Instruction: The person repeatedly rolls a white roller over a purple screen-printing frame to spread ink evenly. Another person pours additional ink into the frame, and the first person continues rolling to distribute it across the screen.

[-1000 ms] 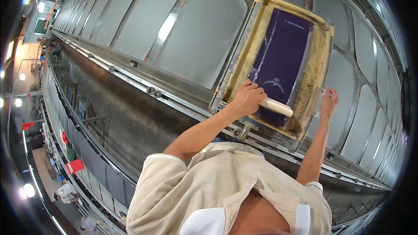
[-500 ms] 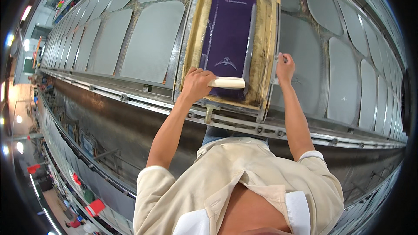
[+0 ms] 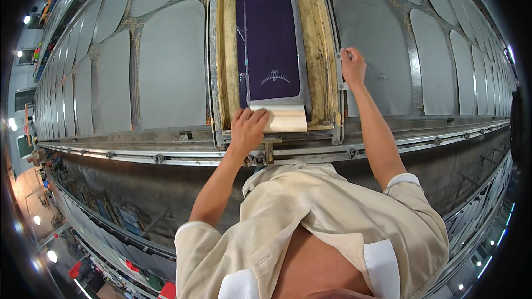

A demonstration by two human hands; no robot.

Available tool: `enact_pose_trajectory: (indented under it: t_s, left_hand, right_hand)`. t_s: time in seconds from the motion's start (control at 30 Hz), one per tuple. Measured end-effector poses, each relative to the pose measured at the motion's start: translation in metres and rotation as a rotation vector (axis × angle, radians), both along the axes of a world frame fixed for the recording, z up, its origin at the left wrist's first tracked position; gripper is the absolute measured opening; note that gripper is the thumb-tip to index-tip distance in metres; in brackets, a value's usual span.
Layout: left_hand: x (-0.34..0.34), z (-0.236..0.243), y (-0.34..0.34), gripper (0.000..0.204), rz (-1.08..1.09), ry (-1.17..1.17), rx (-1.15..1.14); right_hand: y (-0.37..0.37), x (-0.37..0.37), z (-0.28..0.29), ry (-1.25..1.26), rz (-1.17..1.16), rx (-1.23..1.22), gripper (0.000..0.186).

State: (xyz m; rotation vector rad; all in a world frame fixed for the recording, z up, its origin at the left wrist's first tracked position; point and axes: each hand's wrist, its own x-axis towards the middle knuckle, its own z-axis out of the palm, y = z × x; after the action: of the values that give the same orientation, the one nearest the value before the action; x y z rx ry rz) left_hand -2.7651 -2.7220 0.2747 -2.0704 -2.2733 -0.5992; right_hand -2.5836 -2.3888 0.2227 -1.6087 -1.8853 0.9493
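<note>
A screen printing frame [image 3: 223, 58] with yellowed inner borders lies on the long table in front of me. Its dark purple mesh window [image 3: 269, 39] shows a pale crest design at the near end and small lettering at the far end. My left hand [image 3: 248, 127] is closed around the left end of a cream-coloured squeegee [image 3: 288, 118], which lies across the near end of the window. At the frame's right edge, my right hand [image 3: 353, 66] has its fingers curled on a metal side fitting [image 3: 341, 72]; how much of it they grip is partly hidden.
Rows of grey flat panels [image 3: 172, 66] spread over the table to both sides. A faint crest shows on a panel [image 3: 377, 55] just right of the frame. A metal rail [image 3: 127, 156] with bolts runs along the table's near edge, close to my waist.
My left hand has drawn the squeegee toward me, from over the window's lower part to its near end. The view has turned slightly. My right hand remains at the frame's right side.
</note>
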Motion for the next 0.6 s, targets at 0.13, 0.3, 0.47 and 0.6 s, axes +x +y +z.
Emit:
enact_pose_trajectory:
  t_s: [0.13, 0.3, 0.47, 0.6]
  left_hand:
    - [-0.067, -0.007, 0.080, 0.044, -0.006, 0.036, 0.012]
    - [-0.179, -0.027, 0.214, 0.049, -0.008, 0.072, 0.111]
    - [-0.261, -0.005, 0.330, 0.023, -0.086, -0.079, 0.048]
    - [-0.279, 0.016, 0.364, 0.032, 0.035, -0.105, -0.122]
  right_hand:
    - [-0.001, 0.001, -0.004, -0.058, 0.056, 0.040, 0.028]
    - [0.034, -0.020, 0.031, -0.408, 0.264, -0.006, 0.031]
    - [0.120, -0.134, 0.070, -0.021, 0.575, 0.376, 0.052]
    - [0.177, -0.238, 0.095, -0.349, 0.892, 0.421, 0.051]
